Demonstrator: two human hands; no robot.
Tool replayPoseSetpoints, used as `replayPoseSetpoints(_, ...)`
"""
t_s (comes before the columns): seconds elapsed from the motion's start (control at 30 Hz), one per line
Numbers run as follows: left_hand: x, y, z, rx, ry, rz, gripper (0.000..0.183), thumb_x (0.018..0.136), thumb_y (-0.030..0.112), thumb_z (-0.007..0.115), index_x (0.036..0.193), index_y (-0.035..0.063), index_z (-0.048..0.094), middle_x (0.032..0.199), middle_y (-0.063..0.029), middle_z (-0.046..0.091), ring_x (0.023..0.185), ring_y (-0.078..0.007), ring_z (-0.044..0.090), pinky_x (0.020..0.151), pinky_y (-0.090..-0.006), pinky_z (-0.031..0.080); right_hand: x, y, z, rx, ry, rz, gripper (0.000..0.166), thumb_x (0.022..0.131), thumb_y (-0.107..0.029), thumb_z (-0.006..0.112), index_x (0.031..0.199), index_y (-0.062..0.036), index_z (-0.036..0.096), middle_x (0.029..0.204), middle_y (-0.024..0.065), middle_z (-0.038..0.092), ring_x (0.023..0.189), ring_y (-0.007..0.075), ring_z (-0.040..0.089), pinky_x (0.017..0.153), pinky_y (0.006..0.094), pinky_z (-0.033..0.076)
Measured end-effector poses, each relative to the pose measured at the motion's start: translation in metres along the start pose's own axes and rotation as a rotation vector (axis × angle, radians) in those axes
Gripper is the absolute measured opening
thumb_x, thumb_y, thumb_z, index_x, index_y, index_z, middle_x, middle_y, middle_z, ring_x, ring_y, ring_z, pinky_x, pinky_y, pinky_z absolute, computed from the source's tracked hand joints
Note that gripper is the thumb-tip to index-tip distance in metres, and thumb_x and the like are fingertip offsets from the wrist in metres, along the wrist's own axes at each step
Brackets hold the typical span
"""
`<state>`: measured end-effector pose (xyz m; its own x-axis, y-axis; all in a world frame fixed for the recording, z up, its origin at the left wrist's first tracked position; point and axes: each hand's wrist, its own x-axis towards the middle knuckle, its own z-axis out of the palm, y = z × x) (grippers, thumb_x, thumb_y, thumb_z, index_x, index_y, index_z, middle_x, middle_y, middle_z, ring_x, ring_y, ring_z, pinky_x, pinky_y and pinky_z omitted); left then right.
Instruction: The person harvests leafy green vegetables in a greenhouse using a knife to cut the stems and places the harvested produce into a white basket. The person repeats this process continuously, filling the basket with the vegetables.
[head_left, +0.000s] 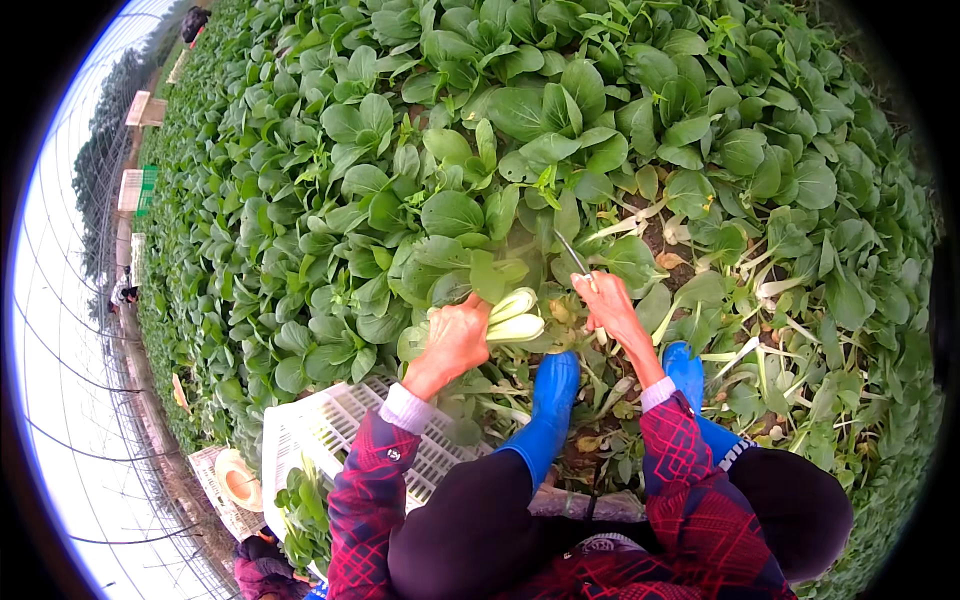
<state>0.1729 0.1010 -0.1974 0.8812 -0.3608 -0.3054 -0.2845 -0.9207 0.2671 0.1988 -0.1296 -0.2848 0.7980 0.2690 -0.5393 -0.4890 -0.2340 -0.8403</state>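
Note:
My left hand (450, 341) grips a small bunch of bok choy (516, 324); its pale cut stems point right, towards my other hand. The leaves are partly hidden behind my fingers. A knife (571, 251) with a thin metal blade is held in my right hand (609, 304), its tip angled up and to the left over the leaves. Both hands are above the near edge of a dense bed of growing bok choy (454, 214). Between and below them lie loose leaves and trimmings (622, 394) on the soil.
A white slatted plastic crate (330, 420) stands by my left leg, with bok choy (304, 517) at its near end. My blue boots (555, 390) are among the trimmings. Another person (262, 566) is at lower left, near a straw hat (240, 480). More crates (131, 190) line the far edge.

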Motion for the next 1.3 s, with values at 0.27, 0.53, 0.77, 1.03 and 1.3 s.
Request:
replayPoseSetpoints(0.27,-0.043,0.071,-0.043,0.461,-0.118,0.399,0.035,0.057,0.0,0.058,0.092,-0.0065,0.055,0.128,-0.0231,0.039,0.059,-0.0243,0.057,0.057,-0.0345,0.048,-0.044,-0.065,-0.005,-0.022,0.005,-0.341,0.038,0.072,-0.025,0.071,0.095,-0.0001,0.053,0.083,0.0059,0.054,0.068,0.0084,0.05,0.06,0.0245,0.043)
replayPoseSetpoints(0.53,-0.092,0.091,-0.081,0.251,0.079,0.445,0.035,0.056,-0.003,0.056,0.091,-0.0059,0.056,0.122,-0.0194,0.047,0.062,-0.025,0.057,0.054,-0.0352,0.046,-0.06,-0.076,-0.001,0.817,0.462,-0.372,0.025,0.066,0.001,0.067,0.075,-0.007,0.045,0.057,-0.0015,0.046,0.04,0.0067,0.043,0.028,0.0205,0.027)
replayPoseSetpoints(0.77,-0.118,0.106,-0.129,0.164,0.259,0.408,0.044,0.051,-0.003,0.054,0.095,-0.0028,0.056,0.093,-0.0152,0.058,0.062,-0.0298,0.053,0.053,-0.0365,0.044,-0.052,0.019,-0.086,1.296,0.727,-0.247,0.029,0.062,0.012,0.064,0.07,-0.0095,0.045,0.057,0.0015,0.048,0.043,0.0106,0.047,0.033,0.0223,0.036)
replayPoseSetpoints(1.03,-0.143,0.124,-0.146,0.271,0.315,0.366,0.029,0.049,-0.003,0.056,0.077,-0.0083,0.056,0.102,-0.0221,0.056,0.062,-0.0276,0.055,0.053,-0.0369,0.044,-0.14,-0.06,-0.036,-0.215,0.546,-0.598,0.059,0.059,-0.023,0.078,0.108,-0.0014,0.053,0.093,0.0111,0.059,0.082,0.0231,0.058,0.071,0.0333,0.046)
replayPoseSetpoints(1.3,-0.155,0.132,-0.16,0.159,0.233,0.346,0.044,0.053,-0.002,0.056,0.097,-0.0021,0.059,0.094,-0.0136,0.06,0.067,-0.0327,0.057,0.056,-0.0379,0.046,-0.161,-0.109,0.005,-0.151,0.196,-1.037,0.038,0.067,-0.005,0.072,0.1,0.0058,0.057,0.091,0.0094,0.06,0.079,0.0168,0.059,0.071,0.0257,0.047)
